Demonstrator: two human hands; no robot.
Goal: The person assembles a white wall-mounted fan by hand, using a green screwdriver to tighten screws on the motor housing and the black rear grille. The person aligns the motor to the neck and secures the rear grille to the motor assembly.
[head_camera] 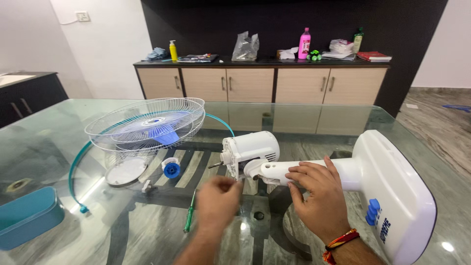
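Observation:
A white table fan body lies on its side on the glass table [59, 127]. Its motor housing [252, 149] points left with a bare shaft, its neck [274, 172] runs right to the broad white base [392, 191] with blue buttons. My right hand [316, 196] rests flat on the neck, holding it. My left hand [218, 198] hovers just in front of the motor with fingers pinched together; whether something small sits in them I cannot tell. A green screwdriver [189, 216] lies on the glass to the left of that hand.
White wire grilles [147, 125] with the blue blade inside sit at the table's left. A teal rim ring [73, 167], a round white cap [126, 171] and a blue knob [171, 169] lie nearby. A teal container [27, 216] stands at the near left. A sideboard [260, 83] holds bottles behind.

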